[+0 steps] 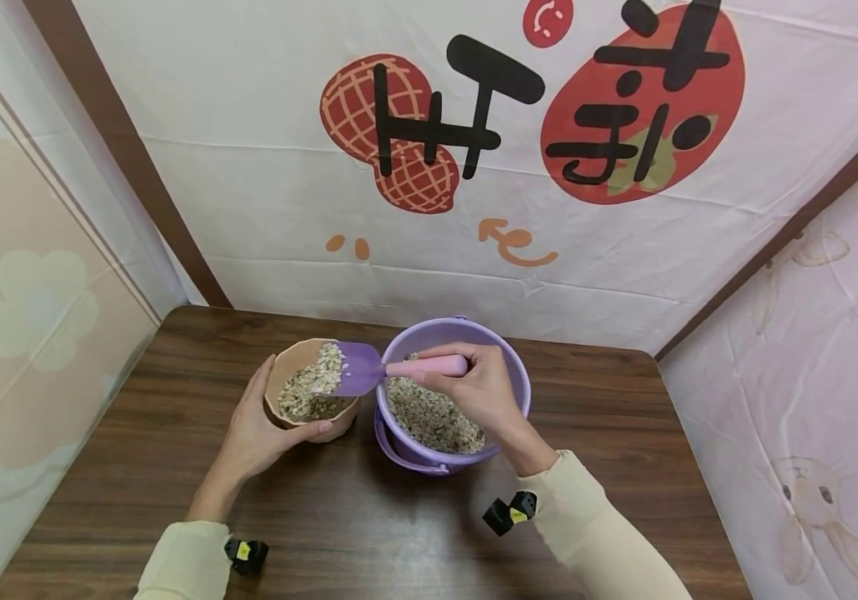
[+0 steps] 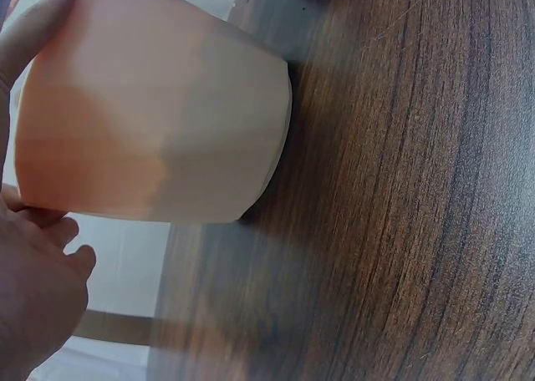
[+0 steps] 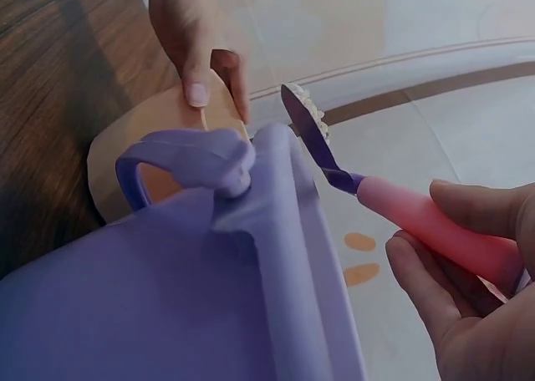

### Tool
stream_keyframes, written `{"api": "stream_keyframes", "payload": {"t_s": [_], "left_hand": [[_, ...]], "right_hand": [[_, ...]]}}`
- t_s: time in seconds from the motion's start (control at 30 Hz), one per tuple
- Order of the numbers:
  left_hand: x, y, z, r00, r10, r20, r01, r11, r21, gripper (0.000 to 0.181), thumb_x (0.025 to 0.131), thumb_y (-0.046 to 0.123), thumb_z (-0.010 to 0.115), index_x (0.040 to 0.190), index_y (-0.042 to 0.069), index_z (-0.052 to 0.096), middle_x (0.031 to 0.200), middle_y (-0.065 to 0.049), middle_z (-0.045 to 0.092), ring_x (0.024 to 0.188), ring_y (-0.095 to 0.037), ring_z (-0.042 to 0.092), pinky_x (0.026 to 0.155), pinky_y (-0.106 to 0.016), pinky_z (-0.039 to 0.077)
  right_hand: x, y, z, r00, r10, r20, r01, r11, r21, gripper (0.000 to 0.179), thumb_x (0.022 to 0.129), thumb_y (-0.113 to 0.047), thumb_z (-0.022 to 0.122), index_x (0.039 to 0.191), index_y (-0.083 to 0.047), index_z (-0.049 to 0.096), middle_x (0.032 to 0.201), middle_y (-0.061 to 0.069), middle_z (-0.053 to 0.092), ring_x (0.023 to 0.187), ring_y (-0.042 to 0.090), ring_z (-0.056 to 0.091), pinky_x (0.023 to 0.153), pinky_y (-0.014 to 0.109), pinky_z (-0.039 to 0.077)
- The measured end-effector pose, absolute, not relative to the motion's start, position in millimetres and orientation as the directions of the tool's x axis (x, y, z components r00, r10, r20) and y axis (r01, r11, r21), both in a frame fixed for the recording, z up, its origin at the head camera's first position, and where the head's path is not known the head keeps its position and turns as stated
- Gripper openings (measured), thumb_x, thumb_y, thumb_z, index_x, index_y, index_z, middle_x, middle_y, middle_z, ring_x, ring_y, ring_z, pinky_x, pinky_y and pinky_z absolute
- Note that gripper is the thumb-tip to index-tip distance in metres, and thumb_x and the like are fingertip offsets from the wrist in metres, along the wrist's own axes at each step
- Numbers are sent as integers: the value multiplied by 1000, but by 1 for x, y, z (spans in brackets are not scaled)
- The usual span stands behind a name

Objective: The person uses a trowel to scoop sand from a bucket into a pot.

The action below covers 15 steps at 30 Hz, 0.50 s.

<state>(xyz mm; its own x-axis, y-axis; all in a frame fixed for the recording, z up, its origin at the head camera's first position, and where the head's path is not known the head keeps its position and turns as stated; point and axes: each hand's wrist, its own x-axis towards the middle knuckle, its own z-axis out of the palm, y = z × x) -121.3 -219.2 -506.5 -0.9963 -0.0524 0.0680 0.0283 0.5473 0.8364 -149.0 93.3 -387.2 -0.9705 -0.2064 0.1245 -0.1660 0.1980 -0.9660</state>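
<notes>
So I'm standing here watching someone at a dark wood bench [image 1: 368, 542]. Closest to me are two cream sleeves [image 1: 586, 517], each with a little black gadget [image 1: 248, 557] at the cuff.

Past those, the left hand [image 1: 258, 429] is wrapped round the side of a peachy-orange pot [image 2: 159, 105], thumb across the near side, fingers along the outer left. There's a heap of pale, speckled grains [image 1: 304, 400] inside.

The right hand [image 1: 484, 387] has a firm hold on the pink handle of a purple-bladed trowel [image 1: 398, 367]. The blade points left and its loaded tip is over the pot, with lighter grains on it. Can't honestly tell from this angle whether it's touching the rim.

Just right of the pot sits a purple bucket [image 1: 444, 335], a big pile of the same-looking stuff in it, carry loop [image 1: 406, 461] flopped down at the front. The trowel's neck and the right hand are above it.

Behind everything hangs a white cloth backdrop [image 1: 248, 208] with chunky black lettering and a red peanut print [image 1: 376, 108].
</notes>
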Motion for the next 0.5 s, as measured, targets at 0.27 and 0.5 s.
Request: {"api": "stream_keyframes", "payload": {"t_s": [0.27, 0.5], "left_hand": [[-121, -219, -507, -996, -55, 63, 22, 549, 836, 138, 64, 44, 97, 164, 12, 8, 164, -25, 18, 144, -50, 26, 109, -72, 28], [-121, -218, -506, -997, -56, 57, 16, 556, 831, 138, 64, 45, 97, 165, 13, 8, 164, -25, 18, 144, -51, 26, 108, -73, 28]], "right_hand": [[-152, 80, -387, -948, -250, 199, -272, 302, -914, 24, 77, -11, 90, 100, -8, 82, 92, 2, 76, 75, 10, 63, 56, 21, 49], [-152, 71, -388, -939, -272, 209, -298, 344, -890, 21, 78, -11, 89, 98, -9, 82, 92, 0, 77, 76, 9, 64, 59, 22, 51]]}}
